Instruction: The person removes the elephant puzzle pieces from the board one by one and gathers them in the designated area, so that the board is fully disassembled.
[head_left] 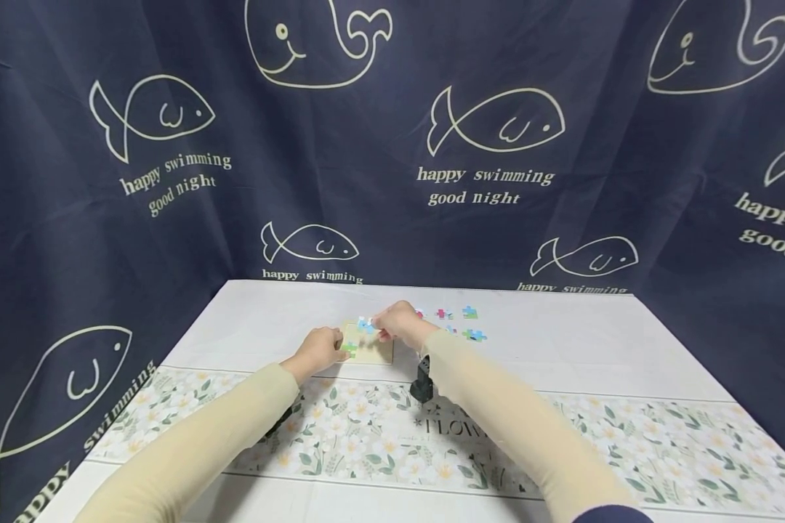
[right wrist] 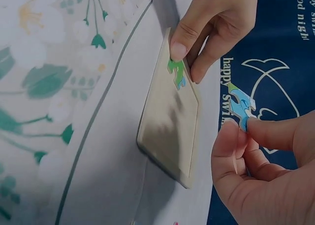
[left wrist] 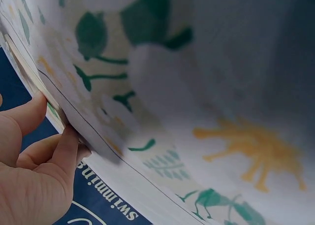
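Observation:
A shallow wooden puzzle board [head_left: 376, 354] lies on the white part of the table. My left hand [head_left: 320, 350] grips its left side, the thumb on top and the fingers at the edge, as the left wrist view shows at the board's rim [left wrist: 29, 70]. Under the thumb tip, a green jigsaw piece [right wrist: 176, 76] sits in the board's corner. My right hand [right wrist: 266, 161] pinches a mostly blue jigsaw piece [right wrist: 240, 106] between thumb and forefinger. That piece is raised above the board, over its far side in the head view.
Several loose jigsaw pieces lie right of the board, among them a pink one [head_left: 443, 314], a blue-green one [head_left: 469, 312] and a blue one [head_left: 474, 335]. A floral strip [head_left: 366, 443] crosses the table nearer me. A navy curtain [head_left: 392, 160] hangs behind.

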{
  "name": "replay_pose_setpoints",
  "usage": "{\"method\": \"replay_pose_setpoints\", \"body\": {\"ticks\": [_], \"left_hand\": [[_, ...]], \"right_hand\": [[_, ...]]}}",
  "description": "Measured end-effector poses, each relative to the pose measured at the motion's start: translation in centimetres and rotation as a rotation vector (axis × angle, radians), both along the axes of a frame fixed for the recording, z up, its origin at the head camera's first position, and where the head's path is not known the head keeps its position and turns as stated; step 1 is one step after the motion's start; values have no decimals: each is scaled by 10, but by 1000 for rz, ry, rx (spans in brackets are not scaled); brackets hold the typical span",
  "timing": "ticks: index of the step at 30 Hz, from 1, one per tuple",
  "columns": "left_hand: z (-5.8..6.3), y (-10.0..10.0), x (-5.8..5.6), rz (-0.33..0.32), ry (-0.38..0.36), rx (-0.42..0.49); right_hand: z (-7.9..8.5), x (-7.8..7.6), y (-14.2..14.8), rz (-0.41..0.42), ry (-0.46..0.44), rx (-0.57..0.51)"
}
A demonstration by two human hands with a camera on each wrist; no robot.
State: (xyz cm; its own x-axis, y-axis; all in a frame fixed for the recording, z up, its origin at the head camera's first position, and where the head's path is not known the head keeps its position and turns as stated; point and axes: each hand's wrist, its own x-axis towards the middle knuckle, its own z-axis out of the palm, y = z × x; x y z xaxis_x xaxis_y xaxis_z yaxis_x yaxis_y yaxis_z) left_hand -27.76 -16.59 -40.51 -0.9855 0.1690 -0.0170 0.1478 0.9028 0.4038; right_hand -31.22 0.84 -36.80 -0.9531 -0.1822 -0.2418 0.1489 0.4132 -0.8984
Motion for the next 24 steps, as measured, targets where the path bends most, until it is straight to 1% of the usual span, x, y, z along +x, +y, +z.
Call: {"method": "replay_pose_setpoints", "body": {"ticks": [5,8,13,18,22,24], "left_hand": [[-1,1,0,7,-9,-6],[-2,2,-1,10,-8,-9],[-3,2,-3,15,-9,-19],[-1,1,-1,8,4,-29],[1,1,1,-3,19,-34],[1,1,0,-1,14,-33]], "right_hand": [[0,5,16,38,-22,-1],[-3,6,28,47,-42,-10],[-8,5,50,42,-61,-31],[-9,3,71,31,-63,-59],[-9,3,85,26,-71,-57],[-9,4,92,28,-80,-51]]}}
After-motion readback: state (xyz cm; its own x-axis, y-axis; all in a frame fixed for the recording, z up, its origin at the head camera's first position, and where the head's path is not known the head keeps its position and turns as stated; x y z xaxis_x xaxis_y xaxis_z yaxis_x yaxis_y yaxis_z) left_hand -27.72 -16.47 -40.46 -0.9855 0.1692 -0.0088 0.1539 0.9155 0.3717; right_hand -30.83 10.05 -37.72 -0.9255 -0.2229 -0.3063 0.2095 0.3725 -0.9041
